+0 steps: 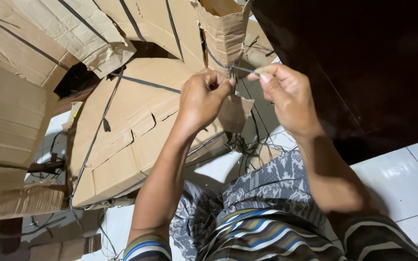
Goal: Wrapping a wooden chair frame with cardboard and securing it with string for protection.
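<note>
Both the left hand [203, 99] and the right hand [286, 94] are pinching a thin black strap [244, 70] taut beside a strapped cardboard bundle [136, 125], fingers closed.

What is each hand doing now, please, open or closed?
Left hand: closed, gripping the black strap beside the torn cardboard piece.
Right hand: closed, pinching the same black strap with its fingertips.

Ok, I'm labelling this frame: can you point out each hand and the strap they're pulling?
left hand [203, 99], head view, on the back of the fist.
right hand [289, 94], head view, on the back of the hand.
strap [244, 70], head view, on the short dark stretch between the two hands.
</note>
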